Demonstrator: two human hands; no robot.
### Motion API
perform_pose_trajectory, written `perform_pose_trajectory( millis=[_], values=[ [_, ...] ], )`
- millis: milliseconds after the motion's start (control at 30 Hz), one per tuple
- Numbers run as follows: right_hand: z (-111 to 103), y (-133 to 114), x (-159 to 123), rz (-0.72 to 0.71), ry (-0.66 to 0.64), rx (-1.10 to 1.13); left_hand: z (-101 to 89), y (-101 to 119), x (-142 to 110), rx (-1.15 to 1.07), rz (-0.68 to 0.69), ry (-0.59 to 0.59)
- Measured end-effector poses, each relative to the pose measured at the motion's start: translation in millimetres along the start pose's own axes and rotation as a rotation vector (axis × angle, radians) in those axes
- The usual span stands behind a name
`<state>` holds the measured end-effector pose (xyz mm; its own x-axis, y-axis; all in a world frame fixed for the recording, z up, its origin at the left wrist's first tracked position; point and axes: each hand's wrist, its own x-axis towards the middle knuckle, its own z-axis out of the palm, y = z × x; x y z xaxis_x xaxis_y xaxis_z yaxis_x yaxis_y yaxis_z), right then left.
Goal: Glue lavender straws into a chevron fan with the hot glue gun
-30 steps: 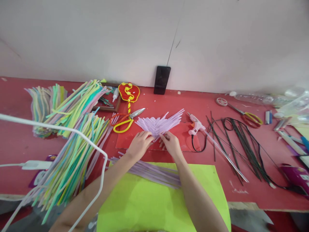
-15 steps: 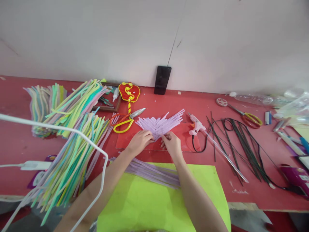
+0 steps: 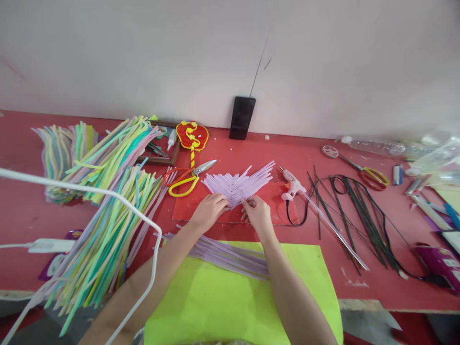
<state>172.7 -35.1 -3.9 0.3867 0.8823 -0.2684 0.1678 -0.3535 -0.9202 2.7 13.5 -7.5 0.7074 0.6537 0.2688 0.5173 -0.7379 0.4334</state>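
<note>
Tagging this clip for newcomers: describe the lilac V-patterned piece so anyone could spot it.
On the red tabletop, find the flat red board. There, the left hand and right hand touch the near end of the lilac, fan-shaped piece of strips. Its strips meet in a V, unlike the loose lilac strips nearer the camera.

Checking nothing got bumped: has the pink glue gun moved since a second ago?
No; the pink glue gun keeps the same place relative to the red board, with no visible shift.

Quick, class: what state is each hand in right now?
Left hand: closed, holding the lilac, V-shaped piece of thin strips.
Right hand: closed, pinching its lower edge.
</note>
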Motion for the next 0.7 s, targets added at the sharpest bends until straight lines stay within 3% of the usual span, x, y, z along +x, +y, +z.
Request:
perform_pose_trajectory(
  millis=[400,700],
  values=[
    [0.1,1.3,-0.8,0.005,0.014,-0.011,1.8,-1.0,0.5,-0.021,0.004,0.027],
    [-7.0,1.7,-2.4,-0.326,0.233,-0.600,7.1,-5.4,-0.7,-0.056,0.021,0.065]
  ],
)
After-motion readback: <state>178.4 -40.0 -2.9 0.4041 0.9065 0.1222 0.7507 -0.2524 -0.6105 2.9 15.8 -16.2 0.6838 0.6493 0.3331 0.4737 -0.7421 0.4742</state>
